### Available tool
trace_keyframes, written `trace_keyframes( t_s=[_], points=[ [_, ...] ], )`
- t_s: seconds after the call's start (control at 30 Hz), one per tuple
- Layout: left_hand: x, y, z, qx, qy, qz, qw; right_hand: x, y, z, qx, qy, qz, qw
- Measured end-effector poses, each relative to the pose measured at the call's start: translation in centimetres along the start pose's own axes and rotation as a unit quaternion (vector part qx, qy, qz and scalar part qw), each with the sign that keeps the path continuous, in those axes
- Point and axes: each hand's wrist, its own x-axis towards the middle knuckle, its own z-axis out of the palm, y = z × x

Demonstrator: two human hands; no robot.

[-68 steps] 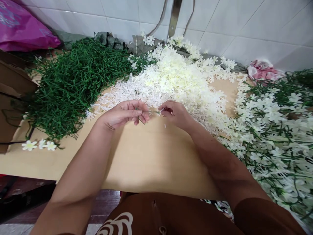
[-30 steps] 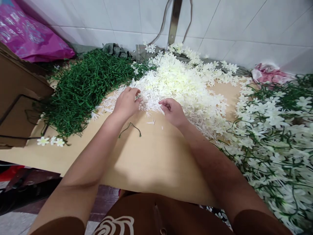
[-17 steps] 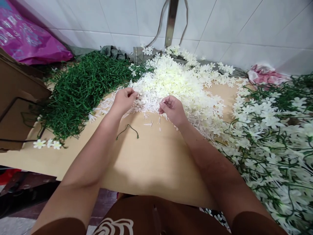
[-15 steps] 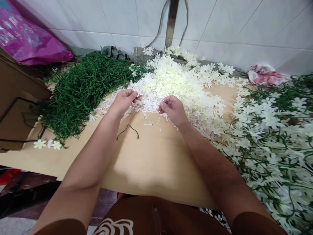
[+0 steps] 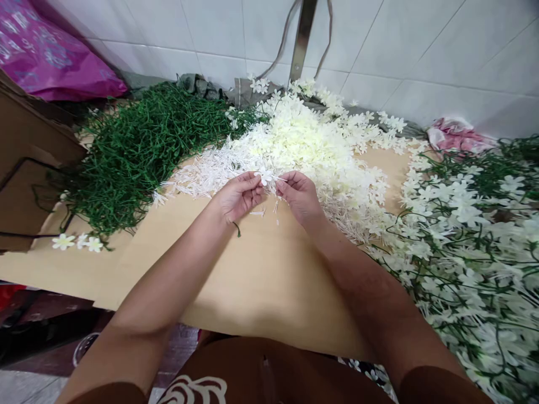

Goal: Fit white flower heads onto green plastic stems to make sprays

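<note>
My left hand (image 5: pixel 243 196) is closed, its thumb and finger pinching a white artificial flower (image 5: pixel 265 176) by a petal. Facing it, my right hand (image 5: pixel 300 197) is closed on a thin white stamen piece (image 5: pixel 281 179), which points at the flower's middle. Whether the stamen passes through the flower is too small to tell. Below my left wrist shows one end of a green plastic stem (image 5: pixel 238 230); the wrist hides the rest. Loose white stamens (image 5: pixel 257 212) lie on the board just under my hands. Behind them spreads a heap of white stamens (image 5: pixel 206 171).
Left is a pile of green stems (image 5: pixel 147 151) beside a cardboard box (image 5: pixel 33 168). White flower heads (image 5: pixel 307 132) are heaped behind my hands. Flowers on stems (image 5: pixel 471 252) cover the right side. A purple bag (image 5: pixel 54 56) and tiled wall (image 5: pixel 219 28) stand behind.
The green stem between my hands was laid on the board. My left hand reached to the heap, took a white flower and brought it right and nearer, up to my right hand.
</note>
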Motion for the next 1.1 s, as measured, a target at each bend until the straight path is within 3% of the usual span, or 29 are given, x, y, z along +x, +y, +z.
trace_keyframes(
  t_s=[0.4, 0.7, 0.83, 1.1],
  points=[
    [0.2, -1.2, 0.4, 0.019, 0.006, -0.014, 1.000, -0.4, 0.6, 0.3, 0.065, -0.048, 0.049, 0.996],
    [1.7, -2.1, -0.1, 0.087, 0.017, 0.086, 0.992, -0.5, 1.1, 0.1, -0.018, 0.021, 0.024, 0.999],
    [2.3, -2.4, -0.5, 0.126, 0.026, 0.146, 0.981, -0.6, 1.0, -0.2, -0.060, 0.021, 0.009, 0.998],
    [1.6, -2.6, -1.1, 0.173, -0.029, 0.172, 0.969, -0.8, 0.3, -0.2, -0.084, -0.016, -0.018, 0.996]
  ],
)
